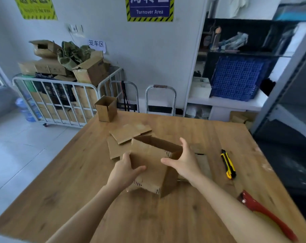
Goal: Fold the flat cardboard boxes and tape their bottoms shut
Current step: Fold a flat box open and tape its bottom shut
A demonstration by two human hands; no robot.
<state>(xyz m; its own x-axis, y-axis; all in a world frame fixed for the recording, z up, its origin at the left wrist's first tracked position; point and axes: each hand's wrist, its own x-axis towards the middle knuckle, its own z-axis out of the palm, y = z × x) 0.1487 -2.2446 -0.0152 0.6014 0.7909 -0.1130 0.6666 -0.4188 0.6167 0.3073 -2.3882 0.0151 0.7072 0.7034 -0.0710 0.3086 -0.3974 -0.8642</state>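
Note:
A brown cardboard box (148,158), opened into a tube with its mouth facing away from me, stands in the middle of the wooden table (78,190). My left hand (126,169) grips its near left edge, thumb on the front face. My right hand (185,160) is spread against the right side, fingers straight, thumb on the front face. Behind the box lie several flat cardboard boxes (127,134). One folded box (105,108) stands upright at the table's far left corner.
A yellow and black utility knife (228,163) lies to the right of the box. A red tape dispenser handle (264,213) lies at the near right. A metal cage cart (57,92) full of cartons stands beyond the table, shelving (236,76) at the right.

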